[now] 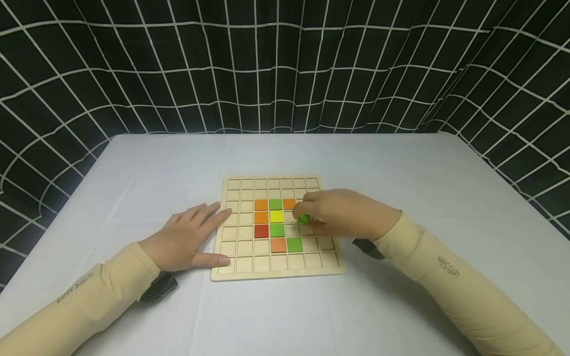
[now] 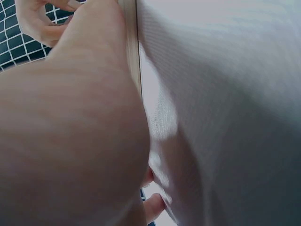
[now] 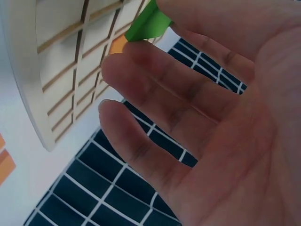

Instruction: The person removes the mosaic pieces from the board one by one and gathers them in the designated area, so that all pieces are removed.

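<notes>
A square wooden grid board lies on the table, with coloured square tiles in its middle cells. Among them are an orange tile, a yellow tile, a red tile and several green ones. My right hand is over the board's right half, pinching a green tile between thumb and fingers; the tile is tilted in the right wrist view. Spread along the board's left edge, my left hand has its fingertips and thumb on the frame, fingers extended.
White cloth covers the table. A black curtain with white grid lines hangs behind and at both sides. In the right wrist view, orange pieces lie on the table beside the board, mostly hidden by my right hand in the head view.
</notes>
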Available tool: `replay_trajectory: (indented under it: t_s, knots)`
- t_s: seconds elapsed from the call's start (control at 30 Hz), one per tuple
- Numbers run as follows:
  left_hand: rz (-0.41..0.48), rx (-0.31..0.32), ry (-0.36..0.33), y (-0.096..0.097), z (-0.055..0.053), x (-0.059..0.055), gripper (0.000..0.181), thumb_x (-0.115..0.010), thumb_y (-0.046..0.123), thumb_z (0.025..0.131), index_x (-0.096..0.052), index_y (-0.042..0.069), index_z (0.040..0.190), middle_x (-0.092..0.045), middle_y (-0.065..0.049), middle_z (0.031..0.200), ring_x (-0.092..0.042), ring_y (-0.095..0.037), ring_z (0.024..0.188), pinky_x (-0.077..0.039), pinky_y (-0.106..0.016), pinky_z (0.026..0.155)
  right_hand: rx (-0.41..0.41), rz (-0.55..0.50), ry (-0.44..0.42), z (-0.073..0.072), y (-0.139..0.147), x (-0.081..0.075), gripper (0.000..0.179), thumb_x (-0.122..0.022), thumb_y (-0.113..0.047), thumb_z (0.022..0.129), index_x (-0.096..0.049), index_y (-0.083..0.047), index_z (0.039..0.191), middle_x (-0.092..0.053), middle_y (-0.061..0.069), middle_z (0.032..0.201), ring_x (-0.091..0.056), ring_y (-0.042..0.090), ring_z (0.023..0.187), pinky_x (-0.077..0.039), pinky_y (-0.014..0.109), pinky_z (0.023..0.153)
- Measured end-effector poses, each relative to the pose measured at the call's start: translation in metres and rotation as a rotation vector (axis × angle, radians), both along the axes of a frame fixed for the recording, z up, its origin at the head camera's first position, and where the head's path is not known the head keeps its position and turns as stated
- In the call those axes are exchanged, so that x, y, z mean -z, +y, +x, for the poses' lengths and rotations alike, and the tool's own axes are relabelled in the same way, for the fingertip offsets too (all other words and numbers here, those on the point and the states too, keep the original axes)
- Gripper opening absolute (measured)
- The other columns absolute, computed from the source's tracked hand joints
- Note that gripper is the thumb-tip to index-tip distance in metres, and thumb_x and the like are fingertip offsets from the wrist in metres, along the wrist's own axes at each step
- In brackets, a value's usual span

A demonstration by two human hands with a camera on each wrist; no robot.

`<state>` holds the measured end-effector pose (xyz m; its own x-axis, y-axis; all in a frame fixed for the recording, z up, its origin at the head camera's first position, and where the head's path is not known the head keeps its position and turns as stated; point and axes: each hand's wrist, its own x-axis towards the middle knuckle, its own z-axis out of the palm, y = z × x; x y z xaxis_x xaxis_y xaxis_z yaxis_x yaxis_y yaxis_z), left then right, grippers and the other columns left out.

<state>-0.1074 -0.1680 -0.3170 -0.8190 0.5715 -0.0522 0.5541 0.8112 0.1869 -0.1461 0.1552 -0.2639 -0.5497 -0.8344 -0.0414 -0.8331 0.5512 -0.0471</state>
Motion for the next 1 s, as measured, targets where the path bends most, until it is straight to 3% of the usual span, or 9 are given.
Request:
replay_trajectory:
  t_s: [0.53,0.83,1.0]
  knots:
    - [0.007,0.005,0.001,0.0,0.0,0.001,0.096,-0.051,0.074,0.081,-0.027,0.012,0.15,-0.03,-0.022,0.151,-0.031,-0.044,0.136,-0.033,-0.062,0.098,0.118,0.06,-0.022,0.0,0.01,-0.012,0.02,-0.072,-0.014,0.085,-0.068,-0.022,0.102,-0.058,-0.008,0.087,-0.053,0.01,0.071,-0.052,0.03,0.072]
    - [0.003,0.004,0.005,0.0,0.0,0.0,0.096,-0.05,0.074,0.081,-0.027,0.012,0.15,-0.03,-0.022,0.151,-0.031,-0.045,0.135,-0.033,-0.063,0.099,0.174,0.075,-0.036,-0.001,0.017,-0.02,0.012,-0.071,-0.023,0.087,-0.068,-0.023,0.098,-0.056,-0.008,0.084,-0.051,0.009,0.07,-0.05,0.029,0.07]
    - [0.004,0.001,-0.001,0.0,0.0,0.0,0.096,-0.05,0.074,0.081,-0.027,0.012,0.15,-0.029,-0.022,0.151,-0.031,-0.045,0.135,-0.033,-0.063,0.099,0.215,0.091,-0.054,-0.002,0.021,-0.023,0.017,-0.072,-0.016,0.086,-0.068,-0.023,0.101,-0.056,-0.007,0.084,-0.052,0.01,0.07,-0.049,0.028,0.068]
